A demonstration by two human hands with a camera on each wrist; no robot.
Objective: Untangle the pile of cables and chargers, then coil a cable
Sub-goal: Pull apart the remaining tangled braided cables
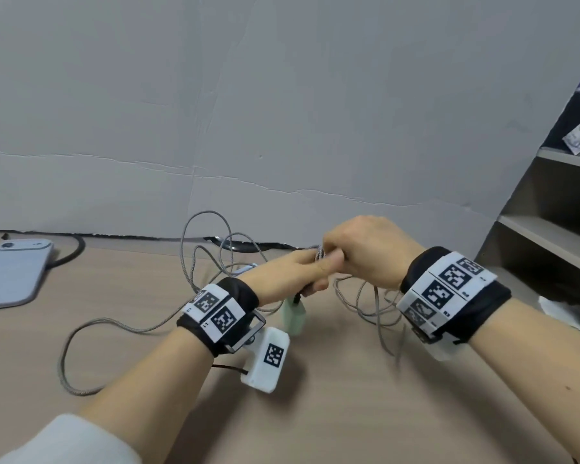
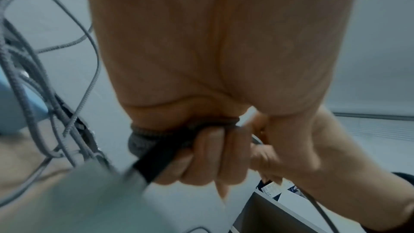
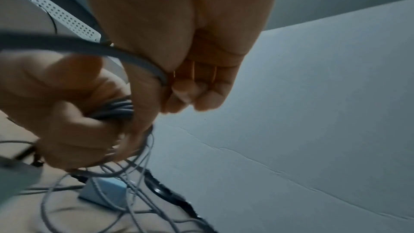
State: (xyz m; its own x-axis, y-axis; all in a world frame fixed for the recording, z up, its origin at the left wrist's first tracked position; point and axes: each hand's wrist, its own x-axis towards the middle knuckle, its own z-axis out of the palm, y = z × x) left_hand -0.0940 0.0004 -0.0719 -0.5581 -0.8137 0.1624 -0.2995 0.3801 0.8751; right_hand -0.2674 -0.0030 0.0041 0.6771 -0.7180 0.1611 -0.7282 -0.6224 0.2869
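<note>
Winding above the worktop (image 1: 315,413) in the head view, the left hand (image 1: 288,272) is holding turns of grey braided cable (image 1: 319,254) while the right hand (image 1: 365,252) is pinching it. From the left wrist, fingers (image 2: 210,155) are curling round the wraps, the pale green charger (image 2: 74,198) dangling below (blurred). From the right wrist, loose loops are trailing beneath; they are risking a snag, which could be dragging turns off.

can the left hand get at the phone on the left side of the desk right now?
Probably not yet. The desk path to the phone looks free, but the left hand grips wound turns of the grey cable, with the pale green charger dangling below it.
</note>
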